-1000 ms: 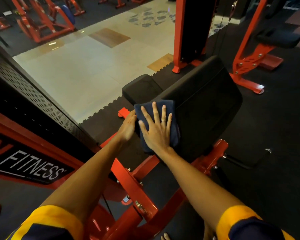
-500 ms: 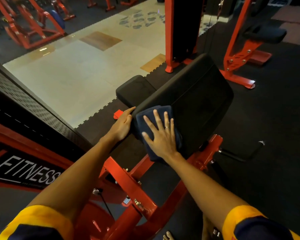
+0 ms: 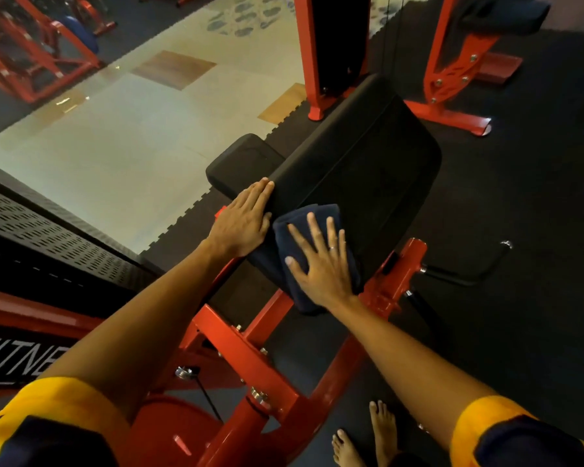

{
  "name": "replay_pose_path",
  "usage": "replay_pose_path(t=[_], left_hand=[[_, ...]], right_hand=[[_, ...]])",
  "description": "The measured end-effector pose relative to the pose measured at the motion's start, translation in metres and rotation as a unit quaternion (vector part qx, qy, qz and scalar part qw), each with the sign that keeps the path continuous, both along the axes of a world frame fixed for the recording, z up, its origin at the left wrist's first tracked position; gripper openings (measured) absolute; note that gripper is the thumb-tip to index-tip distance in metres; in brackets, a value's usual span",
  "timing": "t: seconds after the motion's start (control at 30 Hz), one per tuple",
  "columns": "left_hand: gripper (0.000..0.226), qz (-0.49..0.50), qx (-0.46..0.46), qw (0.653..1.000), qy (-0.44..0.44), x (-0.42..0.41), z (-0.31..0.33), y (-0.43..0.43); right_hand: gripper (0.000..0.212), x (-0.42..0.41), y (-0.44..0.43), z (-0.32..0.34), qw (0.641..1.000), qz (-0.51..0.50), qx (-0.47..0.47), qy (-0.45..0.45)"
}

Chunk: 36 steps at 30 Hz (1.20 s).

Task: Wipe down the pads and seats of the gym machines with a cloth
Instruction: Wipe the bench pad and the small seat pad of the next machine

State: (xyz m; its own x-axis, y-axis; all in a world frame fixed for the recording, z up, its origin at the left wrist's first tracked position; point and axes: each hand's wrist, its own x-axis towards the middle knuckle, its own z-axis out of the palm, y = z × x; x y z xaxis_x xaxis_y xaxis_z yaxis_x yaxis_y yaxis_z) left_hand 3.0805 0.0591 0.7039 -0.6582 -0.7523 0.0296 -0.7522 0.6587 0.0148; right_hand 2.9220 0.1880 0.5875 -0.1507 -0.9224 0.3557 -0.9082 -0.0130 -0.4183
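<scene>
A large black sloping pad (image 3: 361, 163) sits on a red machine frame (image 3: 250, 358) in the middle of the head view. A folded dark blue cloth (image 3: 304, 217) lies on the pad's near end. My right hand (image 3: 321, 261) lies flat on the cloth with the fingers spread and presses it to the pad. My left hand (image 3: 243, 220) rests flat along the pad's left edge, fingers straight. A smaller black seat pad (image 3: 240, 163) sits lower, just beyond the left hand.
A red upright with a black weight stack (image 3: 334, 45) stands behind the pad. Another red machine with a black pad (image 3: 459, 62) is at the back right. A black perforated shroud (image 3: 48, 237) is at the left. A black handle (image 3: 469, 278) juts right. Bare feet (image 3: 368, 436) stand below.
My right hand has slid the cloth down and to the right, toward the pad's near end. My left hand has laid itself flatter along the pad's left edge.
</scene>
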Motion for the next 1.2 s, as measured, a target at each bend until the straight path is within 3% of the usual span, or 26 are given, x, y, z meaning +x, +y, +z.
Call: replay_pose_path(t=[0.13, 0.23, 0.37, 0.5, 0.6, 0.7, 0.8, 0.97, 1.07, 1.2], left_hand=[[0.062, -0.001, -0.034, 0.999, -0.031, -0.002, -0.009, 0.000], [0.063, 0.009, -0.037, 0.999, -0.036, -0.004, -0.008, 0.001], [0.063, -0.027, -0.042, 0.998, -0.039, -0.003, -0.004, 0.004], [0.064, -0.098, -0.045, 0.992, -0.062, -0.020, -0.004, 0.011], [0.069, -0.101, -0.079, 0.987, -0.096, -0.025, -0.011, 0.011], [0.068, -0.098, -0.104, 0.983, -0.116, -0.024, -0.021, 0.008], [0.069, -0.098, -0.112, 0.981, -0.124, -0.025, -0.021, 0.008], [0.070, -0.094, -0.103, 0.984, -0.110, -0.033, -0.021, 0.010], [0.068, -0.082, -0.131, 0.983, -0.102, -0.039, -0.027, 0.012], [0.067, -0.065, -0.144, 0.981, -0.110, -0.041, -0.030, 0.009]], right_hand=[[0.072, -0.049, -0.032, 0.004, 0.985, -0.133, 0.074, -0.084], [0.071, -0.020, -0.055, 0.024, 0.962, -0.199, 0.096, -0.161], [0.061, 0.047, -0.020, 0.022, 0.984, -0.126, 0.026, -0.123], [0.068, 0.029, 0.023, -0.010, 0.990, -0.111, 0.022, -0.089], [0.082, -0.010, 0.001, -0.011, 0.962, -0.203, 0.095, -0.156], [0.071, -0.023, -0.030, 0.007, 0.923, -0.270, 0.142, -0.234], [0.062, 0.013, -0.025, 0.013, 0.940, -0.243, 0.110, -0.210], [0.066, 0.048, 0.032, -0.014, 0.961, -0.207, 0.071, -0.171], [0.066, 0.009, 0.025, -0.021, 0.921, -0.298, 0.101, -0.228], [0.064, -0.042, 0.000, -0.007, 0.845, -0.355, 0.155, -0.368]])
